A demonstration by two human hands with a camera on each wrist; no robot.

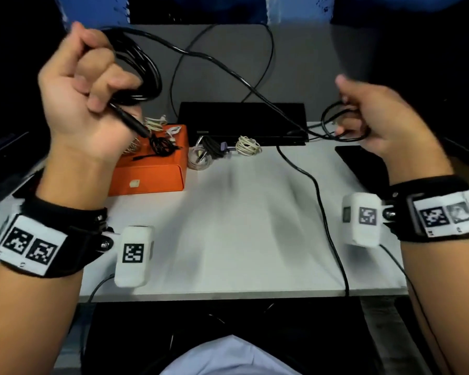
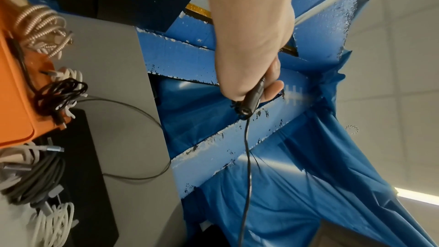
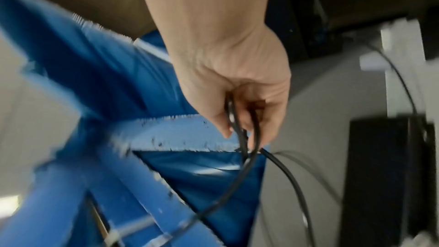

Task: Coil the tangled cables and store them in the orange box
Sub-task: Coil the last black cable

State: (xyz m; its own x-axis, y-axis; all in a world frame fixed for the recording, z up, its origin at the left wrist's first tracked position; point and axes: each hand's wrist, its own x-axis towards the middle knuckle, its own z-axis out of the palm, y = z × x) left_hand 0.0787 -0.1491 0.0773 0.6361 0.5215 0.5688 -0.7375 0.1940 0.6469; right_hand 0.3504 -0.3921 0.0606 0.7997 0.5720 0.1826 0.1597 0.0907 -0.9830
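My left hand (image 1: 92,77) is raised above the table's left side and grips several coiled loops of a long black cable (image 1: 144,69); the cable's plug end (image 1: 130,120) sticks out below the fist. In the left wrist view the same hand (image 2: 251,74) curls round the black plug (image 2: 251,99). The cable runs across to my right hand (image 1: 368,117), which holds a loose loop of it (image 1: 336,123); the right wrist view shows the fingers (image 3: 256,112) curled round the cable strands (image 3: 240,134). The orange box (image 1: 152,169) sits at the back left with coiled cables on it.
A black flat device (image 1: 244,123) lies at the back centre of the white table (image 1: 241,226). Beside the box lie a grey cable bundle (image 1: 211,147) and a white coiled cable (image 1: 248,146). A black pad (image 1: 363,163) lies at the right. Another black lead (image 1: 325,212) trails over the front edge.
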